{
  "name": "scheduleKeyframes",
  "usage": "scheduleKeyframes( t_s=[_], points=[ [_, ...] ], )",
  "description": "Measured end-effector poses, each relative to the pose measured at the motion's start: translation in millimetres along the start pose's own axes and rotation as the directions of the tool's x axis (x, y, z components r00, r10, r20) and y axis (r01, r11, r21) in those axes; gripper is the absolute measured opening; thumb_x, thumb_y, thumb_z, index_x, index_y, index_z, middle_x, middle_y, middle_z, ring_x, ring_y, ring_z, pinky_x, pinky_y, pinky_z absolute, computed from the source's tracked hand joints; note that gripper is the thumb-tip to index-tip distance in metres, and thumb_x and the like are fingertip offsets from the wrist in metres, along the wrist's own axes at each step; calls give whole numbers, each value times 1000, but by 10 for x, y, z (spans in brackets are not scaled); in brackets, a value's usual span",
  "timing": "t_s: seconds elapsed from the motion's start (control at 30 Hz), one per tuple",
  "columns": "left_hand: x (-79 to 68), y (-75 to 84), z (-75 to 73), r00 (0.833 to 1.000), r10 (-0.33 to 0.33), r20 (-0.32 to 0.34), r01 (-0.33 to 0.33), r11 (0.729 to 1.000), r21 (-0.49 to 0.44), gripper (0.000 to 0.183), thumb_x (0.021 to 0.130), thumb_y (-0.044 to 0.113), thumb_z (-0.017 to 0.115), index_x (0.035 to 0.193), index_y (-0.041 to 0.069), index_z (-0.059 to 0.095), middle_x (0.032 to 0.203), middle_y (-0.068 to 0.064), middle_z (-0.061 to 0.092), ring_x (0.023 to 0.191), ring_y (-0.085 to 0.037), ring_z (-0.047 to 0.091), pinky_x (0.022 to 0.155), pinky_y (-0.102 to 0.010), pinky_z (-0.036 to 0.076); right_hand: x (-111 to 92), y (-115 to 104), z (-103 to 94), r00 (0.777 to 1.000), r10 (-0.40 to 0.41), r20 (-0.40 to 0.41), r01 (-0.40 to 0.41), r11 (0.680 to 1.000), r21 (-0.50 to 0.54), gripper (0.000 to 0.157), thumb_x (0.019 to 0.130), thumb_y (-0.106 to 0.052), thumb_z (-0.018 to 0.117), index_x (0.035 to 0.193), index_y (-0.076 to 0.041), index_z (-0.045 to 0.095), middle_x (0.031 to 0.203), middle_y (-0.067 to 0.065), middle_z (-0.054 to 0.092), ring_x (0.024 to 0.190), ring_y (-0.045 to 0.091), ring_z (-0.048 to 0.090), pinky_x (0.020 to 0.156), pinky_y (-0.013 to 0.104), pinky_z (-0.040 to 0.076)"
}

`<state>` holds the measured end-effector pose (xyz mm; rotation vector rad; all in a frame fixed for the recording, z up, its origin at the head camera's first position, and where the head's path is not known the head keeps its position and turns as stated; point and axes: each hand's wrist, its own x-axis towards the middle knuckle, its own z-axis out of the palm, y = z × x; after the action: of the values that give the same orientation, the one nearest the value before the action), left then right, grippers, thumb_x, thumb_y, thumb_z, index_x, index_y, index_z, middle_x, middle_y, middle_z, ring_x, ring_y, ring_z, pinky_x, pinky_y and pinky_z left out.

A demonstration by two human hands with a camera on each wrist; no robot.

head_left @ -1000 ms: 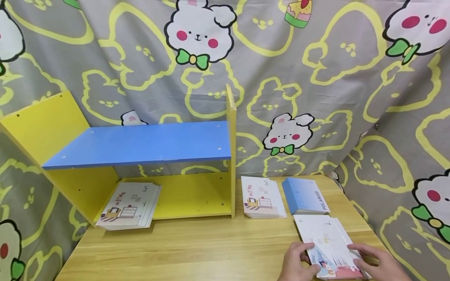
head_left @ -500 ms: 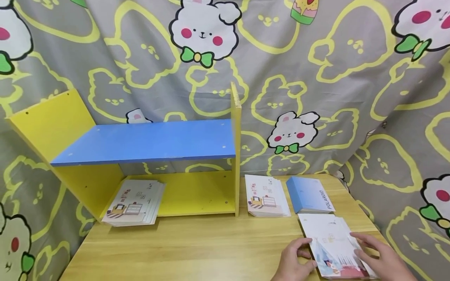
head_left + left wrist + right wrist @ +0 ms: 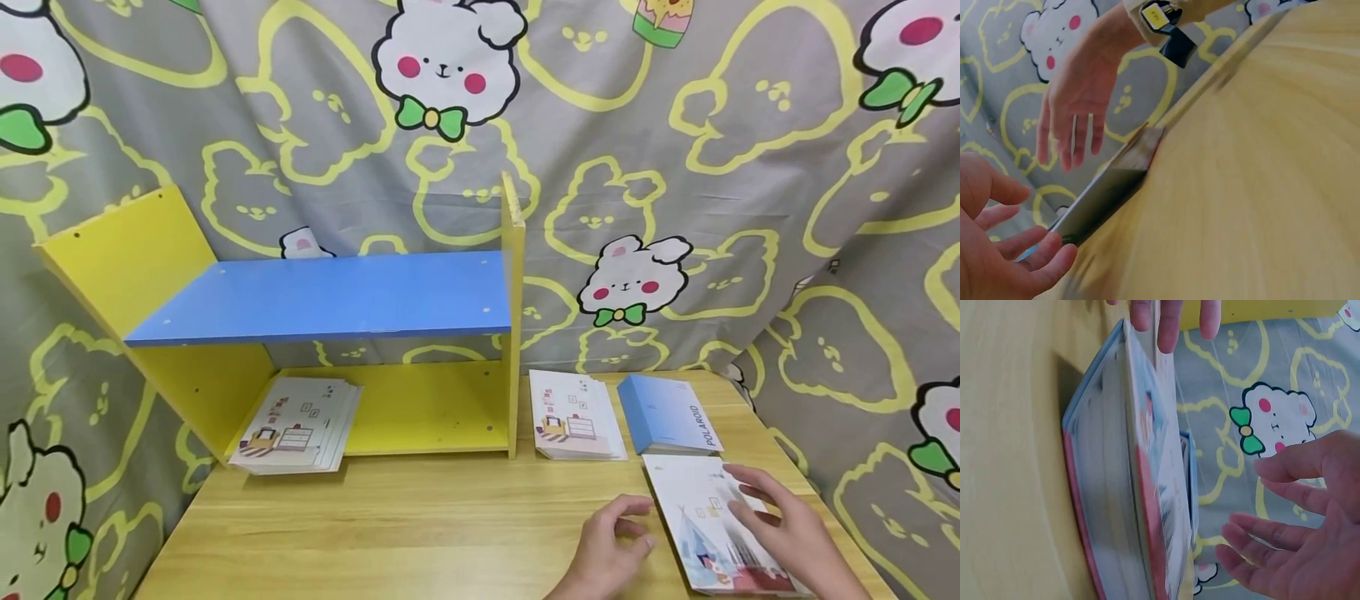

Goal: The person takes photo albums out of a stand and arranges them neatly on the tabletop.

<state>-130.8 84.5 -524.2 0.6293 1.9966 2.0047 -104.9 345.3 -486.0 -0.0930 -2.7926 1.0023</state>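
A thick hardcover book (image 3: 693, 517) with a tent picture on its white cover lies flat at the desk's right front. Its page edges (image 3: 1107, 487) face the right wrist camera. My left hand (image 3: 611, 542) is just left of the book, fingers loosely bent, with nothing in them. Over the book's right side hovers my right hand (image 3: 783, 525), its fingers spread and apart from the cover. The left wrist view shows the right hand (image 3: 1079, 100) hanging above the book (image 3: 1113, 187), while the left hand (image 3: 1016, 244) is near its edge.
Behind the book lies a blue POLAROID book (image 3: 667, 412), with a white stack of illustrated books or cards (image 3: 573, 417) to its left. A yellow and blue shelf (image 3: 322, 296) stands at the back left. Another white stack (image 3: 300, 425) rests on its bottom board, overhanging the front.
Both hands have let go of the tent-picture book's sides. The left has drawn away leftward, and the right has lifted up over the cover. The head view has shifted slightly left.
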Motion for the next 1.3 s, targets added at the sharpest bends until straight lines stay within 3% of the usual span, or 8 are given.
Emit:
scheduleKeyframes(
  t_s=[0.1,0.2,0.3,0.4,0.5,0.77,1.03,1.3],
  points=[
    [-19,24,-68,1000,10,-6,-10,1000,-15,35,91,-5,69,124,7,67,120,-1,68,94,-3,64,75,-16,55,-5,-68,25,999,-15,-50,16,1000,18,43,97,-16,73,137,-2,60,134,27,60,101,-3,59,72,28,61],
    [-34,45,-144,999,31,-11,-31,999,-22,33,92,-5,67,123,6,67,120,0,68,97,-6,65,78,-17,56,3,-141,50,995,-34,-94,39,998,44,42,97,-13,73,135,-2,60,132,25,62,98,-19,48,70,19,57],
    [-35,90,-228,999,46,-27,-47,999,-16,31,92,-6,65,122,5,68,119,-1,68,97,-9,66,78,-17,56,34,-229,83,983,-85,-161,99,992,80,41,95,-8,74,133,-2,61,129,18,65,99,-21,49,72,11,54],
    [-40,133,-322,997,51,-53,-51,999,5,29,93,-4,65,120,5,69,120,-2,69,98,-12,67,78,-17,56,80,-317,138,966,-147,-213,175,978,117,42,93,-3,74,133,-3,62,126,-11,65,103,-19,52,74,6,51],
    [-51,173,-416,997,49,-67,-48,999,23,28,94,-2,66,120,7,69,121,-2,69,100,-13,67,79,-17,55,118,-403,178,958,-178,-223,215,964,154,43,95,-2,73,136,-4,61,124,-32,55,105,-17,54,76,5,50],
    [-70,261,-632,992,68,-102,-63,997,55,28,95,1,66,122,7,69,123,-5,69,104,-17,67,83,-19,56,171,-635,253,946,-215,-242,272,935,229,45,95,3,69,138,-3,59,125,-31,56,108,-11,57,81,6,50],
    [-70,390,-862,984,71,-165,-57,995,86,28,95,1,66,122,6,68,126,-8,68,107,-20,66,87,-25,58,245,-796,347,959,-183,-215,246,914,321,48,97,2,68,142,-6,56,128,-24,57,111,-7,59,82,10,52],
    [-85,452,-1104,973,98,-210,-74,990,118,27,96,1,67,121,10,69,126,-9,68,110,-28,67,90,-28,58,288,-1029,485,972,-143,-187,209,891,403,43,100,0,63,142,-6,55,132,5,63,114,3,60,84,12,52]
  ],
)
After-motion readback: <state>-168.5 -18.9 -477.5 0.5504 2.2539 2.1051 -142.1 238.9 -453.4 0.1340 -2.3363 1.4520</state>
